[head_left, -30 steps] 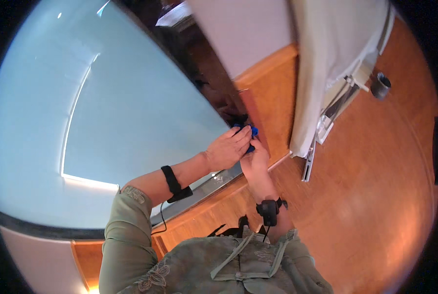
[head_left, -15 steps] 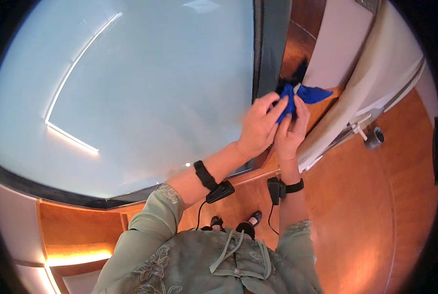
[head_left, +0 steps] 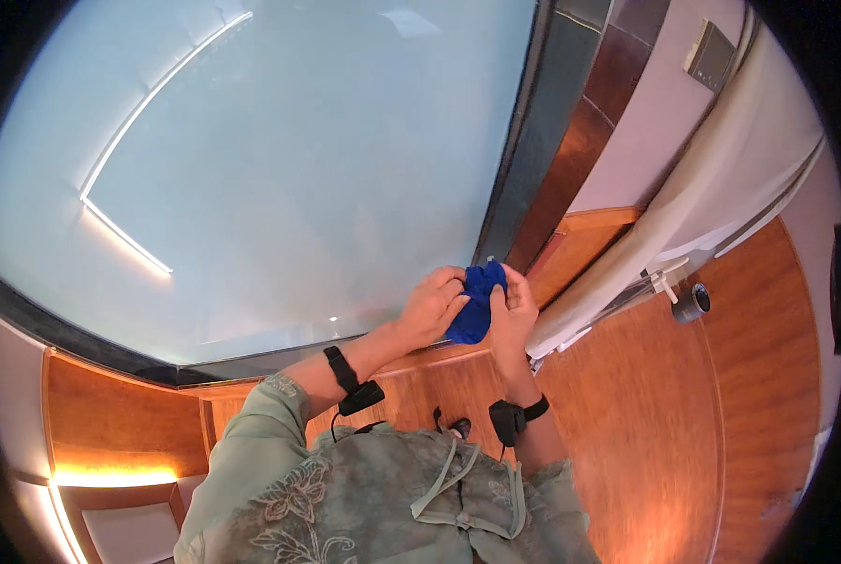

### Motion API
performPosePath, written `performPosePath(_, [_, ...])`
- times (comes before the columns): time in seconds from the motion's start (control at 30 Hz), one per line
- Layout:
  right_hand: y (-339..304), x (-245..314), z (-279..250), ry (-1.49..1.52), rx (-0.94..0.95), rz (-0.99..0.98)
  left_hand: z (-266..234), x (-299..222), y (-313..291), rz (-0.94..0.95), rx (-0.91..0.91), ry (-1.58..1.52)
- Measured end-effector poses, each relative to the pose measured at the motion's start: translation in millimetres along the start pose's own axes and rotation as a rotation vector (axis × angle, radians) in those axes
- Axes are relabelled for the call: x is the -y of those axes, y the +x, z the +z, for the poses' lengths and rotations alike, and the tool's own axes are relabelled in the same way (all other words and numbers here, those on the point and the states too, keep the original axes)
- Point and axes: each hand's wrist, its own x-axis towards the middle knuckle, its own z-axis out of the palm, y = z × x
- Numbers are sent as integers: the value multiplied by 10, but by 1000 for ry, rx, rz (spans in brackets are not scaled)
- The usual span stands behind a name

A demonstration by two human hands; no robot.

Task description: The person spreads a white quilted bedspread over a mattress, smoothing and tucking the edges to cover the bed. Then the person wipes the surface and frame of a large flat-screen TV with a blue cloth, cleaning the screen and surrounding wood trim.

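One crumpled, deep-blue cloth (head_left: 471,321) sits between two hands: at nine o'clock the left hand's (head_left: 430,306) grip is closed on its edge; at three, the right hand's (head_left: 515,315) pinches its top. I'd keep the pull even against bunching. Toward ten spreads a large, glossy, pale-blue panel (head_left: 298,188).

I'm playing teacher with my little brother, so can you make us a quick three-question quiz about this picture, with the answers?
1. True or false: the left hand and the right hand both hold the blue cloth.

2. Choose one. What is strapped to the left forearm?
A) a red watch
B) a black box
C) a white bandage

3. Fill in: the large pale panel fills much of the ____ side of the picture.

Key: 1. True. 2. B. 3. Left.
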Motion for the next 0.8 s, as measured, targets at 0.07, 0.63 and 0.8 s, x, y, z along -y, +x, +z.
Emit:
performPosePath(0.07, [26,86,187,-14,40,-81,-194,-57,-87,-12,-46,-17])
performPosePath(0.63, [-650,159,1218,248,-77,8,-1332,-31,-1535,-667,280,-626])
performPosePath(0.8, [-738,241,1293,170,-74,-85,-1559,271,-1662,-583,207,-173])
